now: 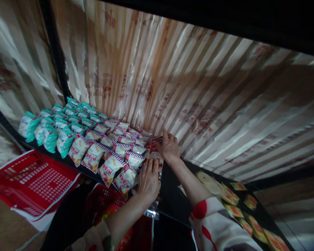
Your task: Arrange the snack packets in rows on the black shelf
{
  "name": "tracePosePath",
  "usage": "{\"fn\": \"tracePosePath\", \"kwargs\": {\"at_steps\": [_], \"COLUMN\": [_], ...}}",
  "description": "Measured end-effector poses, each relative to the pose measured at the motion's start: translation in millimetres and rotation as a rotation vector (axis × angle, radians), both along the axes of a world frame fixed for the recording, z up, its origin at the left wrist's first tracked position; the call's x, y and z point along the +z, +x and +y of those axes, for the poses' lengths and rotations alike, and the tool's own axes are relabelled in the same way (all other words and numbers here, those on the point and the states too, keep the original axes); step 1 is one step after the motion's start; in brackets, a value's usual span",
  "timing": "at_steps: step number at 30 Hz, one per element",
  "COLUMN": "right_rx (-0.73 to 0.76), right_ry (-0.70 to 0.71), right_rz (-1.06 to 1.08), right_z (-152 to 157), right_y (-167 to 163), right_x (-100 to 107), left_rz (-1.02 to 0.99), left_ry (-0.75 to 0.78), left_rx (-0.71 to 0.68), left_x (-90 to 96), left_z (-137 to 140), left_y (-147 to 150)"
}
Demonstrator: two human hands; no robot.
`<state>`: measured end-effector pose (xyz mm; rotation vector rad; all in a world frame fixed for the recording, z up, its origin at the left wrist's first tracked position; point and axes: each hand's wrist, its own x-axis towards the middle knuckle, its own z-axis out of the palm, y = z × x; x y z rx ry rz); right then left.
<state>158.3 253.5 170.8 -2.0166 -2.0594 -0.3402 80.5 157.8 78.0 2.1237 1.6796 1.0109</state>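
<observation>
My left hand (149,180) lies with its fingers stretched out over a row of brown-and-red snack packets (154,143) at the right end of the display. At the back of the same row, my right hand (170,146) touches the packets from the right, its fingers apart and pointing up. The hands partly hide that row. Just left of them stand several rows of white snack bags (111,166) with red lettering and striped edges. Farther left are rows of teal snack bags (65,139).
All bags stand on a black shelf (172,188). Yellow-orange packets (256,226) lie on its right part, near my right sleeve. Red baskets (49,181) are below the front edge. A striped, printed plastic sheet (157,76) hangs behind. A dark bar crosses above.
</observation>
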Motion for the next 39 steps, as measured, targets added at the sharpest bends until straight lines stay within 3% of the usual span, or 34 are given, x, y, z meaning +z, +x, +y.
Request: {"fn": "tracePosePath", "kwargs": {"at_steps": [2,4,6,8,14,30,33,35,37,39], "right_rx": [0.153,0.225,0.198,0.177,0.226,0.282,0.284,0.300,0.323,0.383], "right_ry": [0.053,-0.071,-0.251,-0.340,-0.388,-0.496,-0.476,-0.433,-0.383,-0.324], "right_rz": [-0.108,-0.175,-0.214,-0.240,-0.282,-0.353,-0.320,-0.281,-0.233,-0.175], "right_z": [-0.6,1.9,7.2,14.2,31.8,43.3,42.1,41.3,41.0,41.2], "right_y": [-7.2,-14.4,-19.6,-21.3,-14.8,-18.9,-19.6,-17.6,-13.6,-7.9], "right_x": [2.8,2.9,-0.7,-7.2,-24.2,-29.6,-31.7,-32.8,-33.7,-34.3], "left_rz": [0.004,0.005,0.002,-0.003,-0.023,0.054,-0.064,-0.252,-0.533,-0.761], "left_ry": [-0.005,-0.017,-0.029,-0.040,-0.064,-0.046,-0.035,-0.034,-0.011,-0.128], "left_rx": [0.003,0.005,0.011,0.016,0.024,0.077,0.074,0.038,-0.103,-0.320], "left_x": [-0.4,-1.4,-2.3,-2.8,-3.7,-3.4,9.0,24.5,41.1,52.1], "left_z": [0.7,1.1,1.7,2.7,7.6,14.7,4.2,-12.1,-34.2,-56.4], "left_y": [0.8,1.5,2.0,2.4,4.0,5.8,0.1,-7.0,-15.6,-22.8]}}
